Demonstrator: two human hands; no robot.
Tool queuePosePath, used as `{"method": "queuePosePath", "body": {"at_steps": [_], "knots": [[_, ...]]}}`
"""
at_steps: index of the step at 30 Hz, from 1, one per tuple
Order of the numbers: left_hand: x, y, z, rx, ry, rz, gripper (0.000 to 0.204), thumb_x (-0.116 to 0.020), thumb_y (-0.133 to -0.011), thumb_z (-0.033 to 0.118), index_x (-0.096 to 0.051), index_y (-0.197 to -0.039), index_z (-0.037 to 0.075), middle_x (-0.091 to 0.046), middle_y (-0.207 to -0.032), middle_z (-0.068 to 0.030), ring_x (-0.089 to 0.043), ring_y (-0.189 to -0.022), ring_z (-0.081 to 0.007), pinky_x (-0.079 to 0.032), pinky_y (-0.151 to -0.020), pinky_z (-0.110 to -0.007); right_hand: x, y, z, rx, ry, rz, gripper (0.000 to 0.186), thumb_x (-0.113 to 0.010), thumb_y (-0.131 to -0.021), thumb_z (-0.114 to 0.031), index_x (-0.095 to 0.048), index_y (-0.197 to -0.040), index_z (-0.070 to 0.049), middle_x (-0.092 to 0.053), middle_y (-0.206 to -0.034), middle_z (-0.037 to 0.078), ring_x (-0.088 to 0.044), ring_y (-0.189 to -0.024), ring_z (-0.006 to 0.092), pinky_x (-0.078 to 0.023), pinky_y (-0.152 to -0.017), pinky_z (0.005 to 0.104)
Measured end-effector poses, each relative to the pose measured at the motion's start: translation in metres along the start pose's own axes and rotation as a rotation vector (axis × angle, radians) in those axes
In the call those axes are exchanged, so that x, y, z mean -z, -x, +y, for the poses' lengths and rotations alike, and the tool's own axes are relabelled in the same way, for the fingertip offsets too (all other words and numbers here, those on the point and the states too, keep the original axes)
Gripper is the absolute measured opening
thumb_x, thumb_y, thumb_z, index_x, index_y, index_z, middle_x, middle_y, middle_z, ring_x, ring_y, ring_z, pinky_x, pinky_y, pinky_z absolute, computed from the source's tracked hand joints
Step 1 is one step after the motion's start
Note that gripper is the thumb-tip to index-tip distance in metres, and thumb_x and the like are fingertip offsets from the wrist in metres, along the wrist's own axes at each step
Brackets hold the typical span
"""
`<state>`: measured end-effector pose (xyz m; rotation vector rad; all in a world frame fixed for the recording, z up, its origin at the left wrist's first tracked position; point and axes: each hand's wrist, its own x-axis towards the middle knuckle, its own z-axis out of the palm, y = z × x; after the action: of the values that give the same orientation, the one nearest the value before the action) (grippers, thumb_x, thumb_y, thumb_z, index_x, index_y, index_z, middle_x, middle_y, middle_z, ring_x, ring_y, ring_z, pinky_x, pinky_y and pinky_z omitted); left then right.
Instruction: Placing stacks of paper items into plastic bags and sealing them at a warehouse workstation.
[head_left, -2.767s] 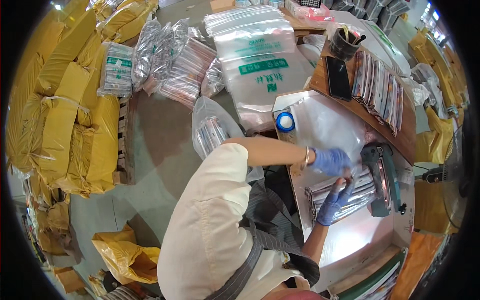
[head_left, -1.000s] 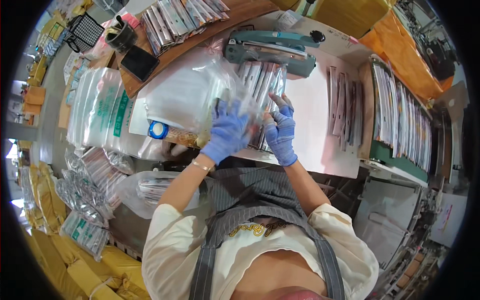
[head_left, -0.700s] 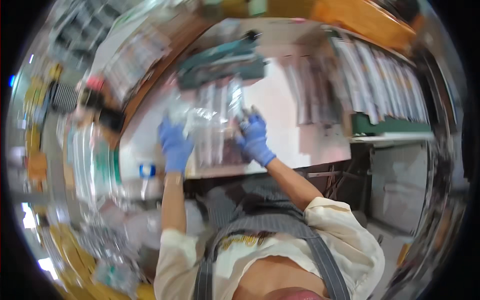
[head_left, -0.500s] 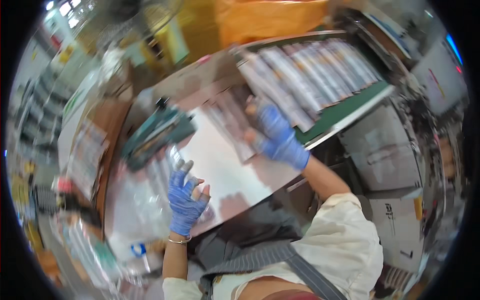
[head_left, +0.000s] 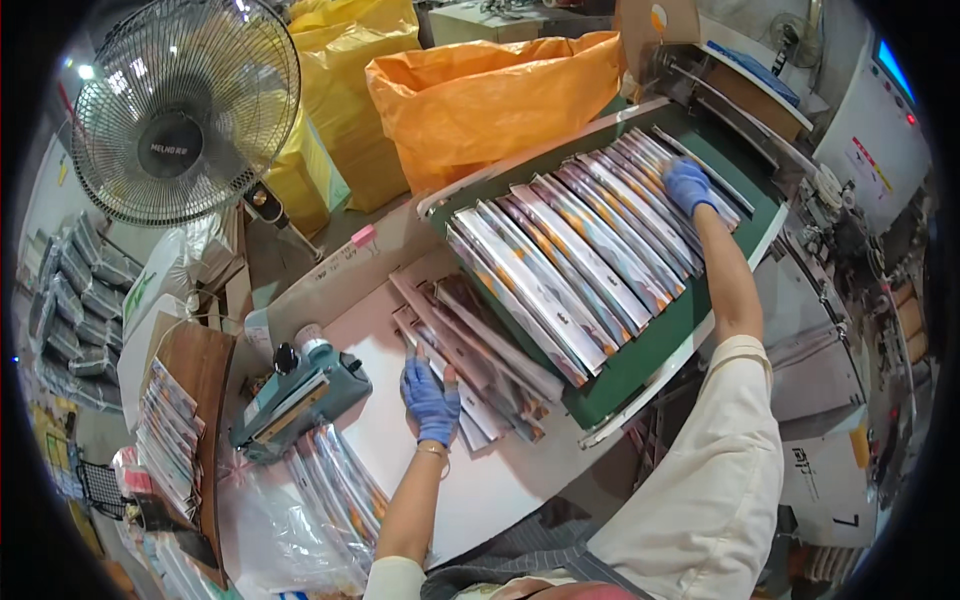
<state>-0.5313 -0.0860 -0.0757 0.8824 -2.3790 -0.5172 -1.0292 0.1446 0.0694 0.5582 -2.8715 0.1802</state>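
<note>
My left hand (head_left: 430,400), in a blue fingerless glove, lies with fingers spread at the left edge of a loose pile of long printed packets (head_left: 470,350) on the white worktop (head_left: 420,510). My right hand (head_left: 688,188), gloved alike, has its fingers curled over the far right end of a row of similar packets (head_left: 570,260) on a green tray (head_left: 630,370). Left of my left hand stands a teal sealer-like tool (head_left: 300,400). Below it, more packets (head_left: 335,480) lie beside clear plastic bags (head_left: 270,530).
A black standing fan (head_left: 180,140) is at the upper left. Behind the worktop stand an orange sack (head_left: 490,100) and yellow sacks (head_left: 340,120). A wooden shelf (head_left: 205,370) with packets borders the left, and a white machine (head_left: 870,140) is at the upper right.
The view has swung right, toward the tray. My hands have left the plastic bag and packets; my right reaches to the row's far end, my left to the loose pile.
</note>
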Motion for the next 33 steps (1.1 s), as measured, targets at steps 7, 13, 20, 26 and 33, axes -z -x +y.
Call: {"method": "queuePosePath", "body": {"at_steps": [7, 13, 20, 26, 33], "knots": [[0.022, 0.017, -0.004, 0.06, -0.049, 0.015, 0.057, -0.044, -0.087, 0.036, -0.032, -0.132, 0.003, -0.036, -0.133, -0.0161, -0.033, -0.123, -0.0308, -0.024, -0.103, -0.037, 0.025, 0.027, -0.052, -0.109, -0.054, 0.063, 0.045, -0.041, -0.084, -0.044, -0.056, -0.106, -0.008, -0.057, -0.103, 0.023, -0.054, -0.095, 0.0388, -0.044, -0.083, 0.0444], [0.024, 0.028, -0.001, 0.031, 0.049, -0.001, 0.054, -0.046, -0.087, 0.035, -0.035, -0.129, 0.004, -0.037, -0.133, -0.0161, -0.035, -0.122, -0.0306, -0.026, -0.102, -0.037, 0.011, 0.033, -0.006, -0.043, -0.16, 0.036, 0.046, -0.035, -0.087, -0.043, -0.064, -0.091, -0.007, -0.062, -0.09, 0.019, -0.059, -0.083, 0.0363, -0.047, -0.072, 0.0449], [0.006, -0.02, -0.042, 0.505, 1.727, -0.072, 0.058, -0.051, -0.087, 0.041, -0.039, -0.127, 0.001, -0.052, -0.115, -0.0086, -0.05, -0.105, -0.0193, -0.038, -0.092, -0.03, 0.05, 0.202, -0.206, 0.559, -0.305, -0.056, 0.047, -0.047, -0.079, -0.042, -0.065, -0.074, 0.0, -0.061, -0.079, 0.025, -0.061, -0.074, 0.0375, -0.048, -0.07, 0.0432], [0.015, -0.035, -0.041, 0.57, 1.024, 0.248, 0.079, -0.065, -0.073, 0.049, -0.037, -0.126, -0.003, -0.047, -0.119, -0.0131, -0.046, -0.109, -0.0219, -0.036, -0.094, -0.033, 0.035, 0.29, -0.331, 0.416, -0.276, -0.422, 0.074, -0.042, -0.082, -0.053, -0.034, -0.128, 0.004, -0.044, -0.121, 0.03, -0.048, -0.111, 0.0363, -0.035, -0.096, 0.0411], [0.046, -0.027, -0.033, 0.728, 0.881, 0.156, 0.112, -0.083, -0.054, 0.039, -0.018, -0.132, -0.01, -0.041, -0.127, -0.0196, -0.043, -0.113, -0.0258, -0.034, -0.097, -0.032, -0.06, 0.297, -0.337, 0.267, -0.845, -0.629, 0.089, -0.057, -0.075, -0.057, -0.027, -0.133, 0.003, -0.042, -0.129, 0.021, -0.042, -0.119, 0.0307, -0.033, -0.097, 0.0339]]}}
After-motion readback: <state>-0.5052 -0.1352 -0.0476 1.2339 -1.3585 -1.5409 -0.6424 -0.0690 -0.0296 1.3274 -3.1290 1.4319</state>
